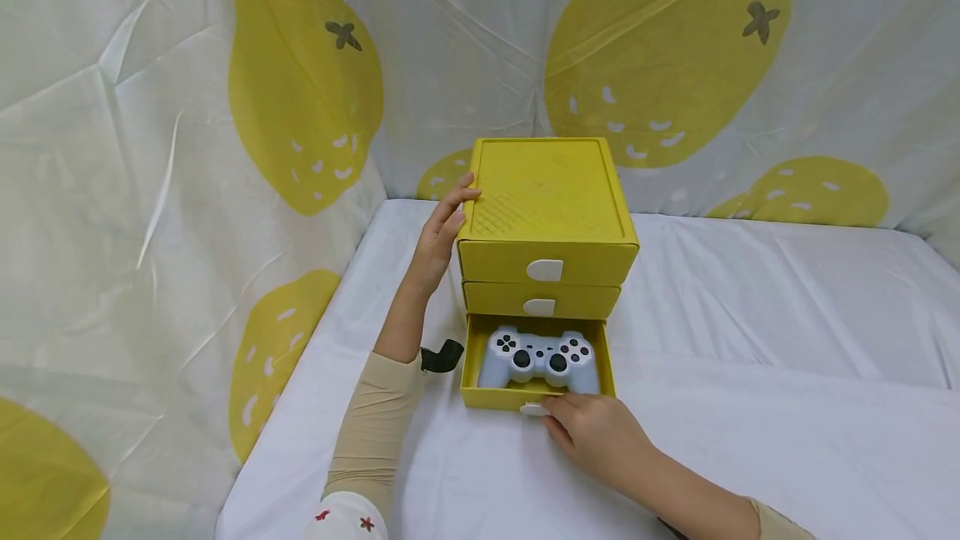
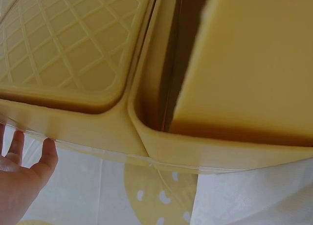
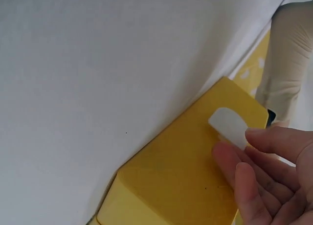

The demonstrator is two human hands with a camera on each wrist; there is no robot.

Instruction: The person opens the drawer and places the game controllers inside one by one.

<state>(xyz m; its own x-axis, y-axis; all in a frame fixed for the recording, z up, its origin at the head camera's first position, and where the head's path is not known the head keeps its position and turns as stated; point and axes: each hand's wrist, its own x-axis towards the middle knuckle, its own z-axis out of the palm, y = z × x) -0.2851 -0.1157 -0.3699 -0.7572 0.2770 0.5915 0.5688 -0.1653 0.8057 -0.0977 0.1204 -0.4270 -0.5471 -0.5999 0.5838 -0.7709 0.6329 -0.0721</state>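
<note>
A small yellow drawer cabinet [image 1: 555,190] stands on the white cloth, and its bottom drawer [image 1: 491,399] is pulled out. In that drawer lies a pale blue game controller [image 1: 539,352], its sticks and buttons facing up. My left hand [image 1: 437,247] rests against the cabinet's left side with the fingers extended, fingertips at the top edge. The left wrist view shows its fingers [image 2: 47,159] along the yellow side wall. At the drawer front, my right hand [image 1: 603,437] pinches the white handle [image 3: 229,126] between thumb and fingers.
The upper drawer [image 1: 498,263] and middle drawer [image 1: 498,298] are closed, each with a white handle. A black object [image 1: 442,357] shows beside the left forearm. White cloth [image 1: 750,315] covers the surface. Lemon-print fabric [image 1: 465,40] hangs behind and on the left.
</note>
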